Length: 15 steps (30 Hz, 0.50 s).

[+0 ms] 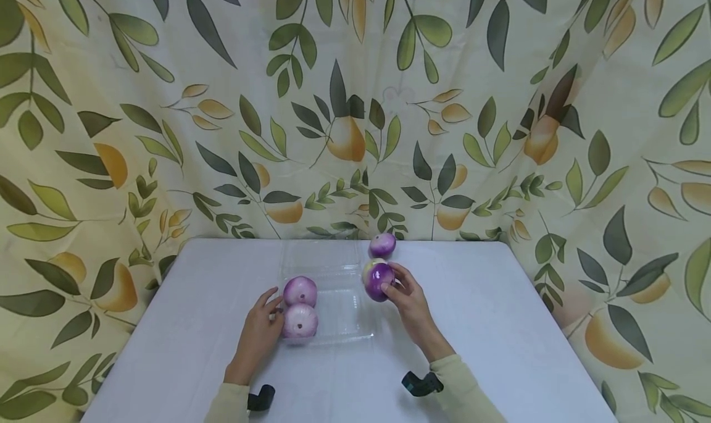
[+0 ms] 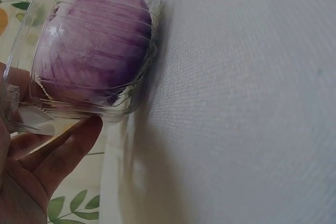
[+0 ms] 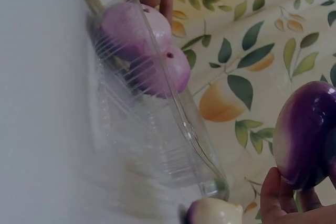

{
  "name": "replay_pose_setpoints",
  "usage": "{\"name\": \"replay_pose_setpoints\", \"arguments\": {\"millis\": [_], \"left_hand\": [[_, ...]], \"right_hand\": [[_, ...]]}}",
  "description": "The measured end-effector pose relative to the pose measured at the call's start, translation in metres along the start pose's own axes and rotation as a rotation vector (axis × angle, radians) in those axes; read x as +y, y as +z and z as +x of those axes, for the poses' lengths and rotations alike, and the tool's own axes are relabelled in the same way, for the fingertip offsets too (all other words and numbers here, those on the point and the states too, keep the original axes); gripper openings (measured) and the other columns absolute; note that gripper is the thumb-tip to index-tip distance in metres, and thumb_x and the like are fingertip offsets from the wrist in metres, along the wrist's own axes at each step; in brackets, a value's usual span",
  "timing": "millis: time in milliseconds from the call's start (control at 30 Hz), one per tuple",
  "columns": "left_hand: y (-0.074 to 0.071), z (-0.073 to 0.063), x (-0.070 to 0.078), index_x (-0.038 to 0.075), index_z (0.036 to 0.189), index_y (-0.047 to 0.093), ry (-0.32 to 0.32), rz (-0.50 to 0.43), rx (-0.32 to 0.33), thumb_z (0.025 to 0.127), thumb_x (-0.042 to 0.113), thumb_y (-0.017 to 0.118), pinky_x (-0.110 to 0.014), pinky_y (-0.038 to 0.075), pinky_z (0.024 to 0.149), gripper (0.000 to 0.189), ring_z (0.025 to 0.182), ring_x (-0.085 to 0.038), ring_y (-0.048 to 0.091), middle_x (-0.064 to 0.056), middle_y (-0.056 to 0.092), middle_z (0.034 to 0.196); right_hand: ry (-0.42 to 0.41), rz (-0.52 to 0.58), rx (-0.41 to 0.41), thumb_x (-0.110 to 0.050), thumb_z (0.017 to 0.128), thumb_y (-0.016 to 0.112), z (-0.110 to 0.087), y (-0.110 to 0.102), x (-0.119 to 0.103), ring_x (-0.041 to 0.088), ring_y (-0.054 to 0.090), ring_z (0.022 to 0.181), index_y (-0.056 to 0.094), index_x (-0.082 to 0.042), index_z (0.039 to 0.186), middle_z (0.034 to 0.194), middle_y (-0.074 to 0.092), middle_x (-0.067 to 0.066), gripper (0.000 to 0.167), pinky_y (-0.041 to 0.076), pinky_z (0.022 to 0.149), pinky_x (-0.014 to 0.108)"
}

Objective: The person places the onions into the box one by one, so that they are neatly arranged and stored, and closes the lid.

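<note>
The left hand, fingers loosely bent, touches a clear container with two purple onions along its left side. Its lid lies toward the surface's far edge, near a third onion. The right hand pinches a raised purple-and-cream onion by the container's right edge.
</note>
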<state>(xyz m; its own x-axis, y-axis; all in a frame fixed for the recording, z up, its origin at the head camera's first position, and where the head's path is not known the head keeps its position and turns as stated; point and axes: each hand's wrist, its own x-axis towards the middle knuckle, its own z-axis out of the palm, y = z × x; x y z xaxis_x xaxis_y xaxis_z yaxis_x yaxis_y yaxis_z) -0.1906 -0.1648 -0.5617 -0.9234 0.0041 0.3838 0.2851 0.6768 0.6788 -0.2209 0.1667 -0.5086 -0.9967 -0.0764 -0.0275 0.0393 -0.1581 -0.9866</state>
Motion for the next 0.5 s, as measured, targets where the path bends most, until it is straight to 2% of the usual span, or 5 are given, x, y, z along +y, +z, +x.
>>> {"name": "replay_pose_setpoints", "arguments": {"millis": [233, 500], "left_hand": [[-0.001, 0.002, 0.001, -0.007, 0.119, 0.066, -0.014, 0.006, 0.0, 0.086, -0.002, 0.061, -0.04, 0.06, 0.078, 0.034, 0.095, -0.028, 0.072, -0.019, 0.055, 0.139], [0.0, 0.0, 0.003, -0.007, 0.118, 0.067, 0.002, 0.038, 0.015, 0.085, -0.002, 0.06, -0.039, 0.06, 0.076, 0.034, 0.094, -0.028, 0.072, -0.018, 0.056, 0.138]], "right_hand": [[-0.016, -0.062, -0.057, -0.01, 0.089, 0.066, -0.001, 0.009, 0.0, 0.023, 0.045, 0.131, 0.042, -0.013, 0.145, 0.143, 0.043, 0.007, 0.061, 0.039, 0.112, 0.043], [-0.03, -0.045, -0.094, -0.008, 0.089, 0.066, -0.004, 0.021, -0.003, 0.02, 0.048, 0.126, 0.042, -0.009, 0.146, 0.136, 0.047, 0.004, 0.062, 0.041, 0.109, 0.039]]}}
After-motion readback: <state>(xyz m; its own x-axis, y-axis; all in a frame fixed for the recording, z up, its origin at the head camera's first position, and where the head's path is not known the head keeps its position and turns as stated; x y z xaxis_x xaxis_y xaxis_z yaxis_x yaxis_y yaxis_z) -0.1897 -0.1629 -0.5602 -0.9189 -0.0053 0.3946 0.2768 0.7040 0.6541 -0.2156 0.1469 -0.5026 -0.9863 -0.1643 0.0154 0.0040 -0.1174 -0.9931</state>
